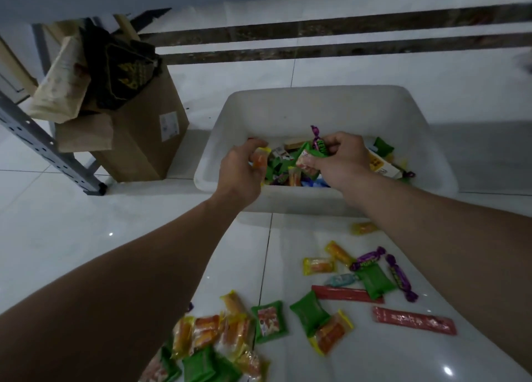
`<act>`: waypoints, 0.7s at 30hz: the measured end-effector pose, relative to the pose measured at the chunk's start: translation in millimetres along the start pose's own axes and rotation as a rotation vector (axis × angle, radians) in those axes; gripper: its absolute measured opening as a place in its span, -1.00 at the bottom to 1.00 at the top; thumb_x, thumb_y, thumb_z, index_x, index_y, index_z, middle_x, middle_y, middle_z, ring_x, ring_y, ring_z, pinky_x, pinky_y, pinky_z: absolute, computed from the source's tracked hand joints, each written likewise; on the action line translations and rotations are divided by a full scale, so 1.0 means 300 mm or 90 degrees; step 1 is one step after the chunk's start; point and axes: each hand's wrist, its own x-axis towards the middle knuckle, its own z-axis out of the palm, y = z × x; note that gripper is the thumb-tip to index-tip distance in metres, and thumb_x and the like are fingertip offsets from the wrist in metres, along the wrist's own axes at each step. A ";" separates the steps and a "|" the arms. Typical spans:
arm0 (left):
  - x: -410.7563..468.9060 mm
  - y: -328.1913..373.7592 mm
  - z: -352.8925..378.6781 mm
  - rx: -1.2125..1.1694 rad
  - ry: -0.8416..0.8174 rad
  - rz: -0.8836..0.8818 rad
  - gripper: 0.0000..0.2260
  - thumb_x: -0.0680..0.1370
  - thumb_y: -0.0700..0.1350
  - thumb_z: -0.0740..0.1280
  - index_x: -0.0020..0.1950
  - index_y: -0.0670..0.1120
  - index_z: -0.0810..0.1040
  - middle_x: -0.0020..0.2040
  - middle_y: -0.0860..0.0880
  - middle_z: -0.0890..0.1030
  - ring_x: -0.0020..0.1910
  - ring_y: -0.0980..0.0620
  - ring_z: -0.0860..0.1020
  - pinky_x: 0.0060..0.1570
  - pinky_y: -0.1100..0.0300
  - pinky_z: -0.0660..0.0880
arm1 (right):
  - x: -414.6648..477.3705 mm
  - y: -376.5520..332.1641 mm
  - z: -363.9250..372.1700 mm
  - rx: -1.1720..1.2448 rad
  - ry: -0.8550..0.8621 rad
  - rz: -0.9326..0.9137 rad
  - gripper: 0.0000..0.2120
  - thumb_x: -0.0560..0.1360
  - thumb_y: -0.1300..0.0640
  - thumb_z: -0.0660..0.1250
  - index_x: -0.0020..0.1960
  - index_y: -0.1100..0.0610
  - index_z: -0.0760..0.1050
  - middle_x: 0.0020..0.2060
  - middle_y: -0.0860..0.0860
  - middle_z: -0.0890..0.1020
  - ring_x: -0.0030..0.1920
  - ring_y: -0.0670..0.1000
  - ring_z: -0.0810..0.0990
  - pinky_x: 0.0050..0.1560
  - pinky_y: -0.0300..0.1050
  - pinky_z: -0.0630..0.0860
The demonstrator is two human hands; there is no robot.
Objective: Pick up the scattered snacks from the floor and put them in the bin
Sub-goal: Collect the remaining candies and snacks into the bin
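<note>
A white plastic bin (325, 99) stands on the tiled floor with several wrapped snacks inside. Over its near side my left hand (244, 170) grips a yellow-orange snack packet (260, 158). My right hand (342, 160) holds a green packet (309, 161) and a purple wrapped candy (318, 139) above the bin's contents. Several scattered snacks (316, 315) lie on the floor in front of the bin: green packets, yellow-orange packets, purple candies and two red sticks (414, 321).
A cardboard box (144, 139) with paper and a dark bag stands left of the bin. A grey metal shelf leg (49, 148) runs down at the far left. Dark stripes cross the floor behind the bin.
</note>
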 end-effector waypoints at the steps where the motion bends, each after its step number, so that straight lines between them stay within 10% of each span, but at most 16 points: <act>1: 0.018 -0.007 0.008 0.001 -0.006 0.000 -0.65 0.51 -0.32 0.29 0.19 0.03 0.57 0.02 -0.18 0.58 -0.06 -0.20 0.59 -0.01 -0.06 0.59 | 0.014 0.005 0.011 -0.002 0.012 0.006 -0.68 0.31 0.15 0.58 -0.04 0.06 0.51 -0.02 0.03 0.62 -0.03 0.01 0.60 0.07 -0.02 0.59; 21: 0.115 -0.109 0.007 0.101 0.019 -0.050 -0.66 0.54 -0.15 0.33 0.32 0.01 0.49 0.19 -0.06 0.56 0.13 -0.05 0.52 0.01 0.26 0.38 | 0.106 0.072 0.057 -0.280 -0.010 -0.063 -0.60 0.50 0.12 0.39 0.32 0.07 0.44 0.25 0.06 0.53 0.23 0.11 0.50 0.24 0.04 0.47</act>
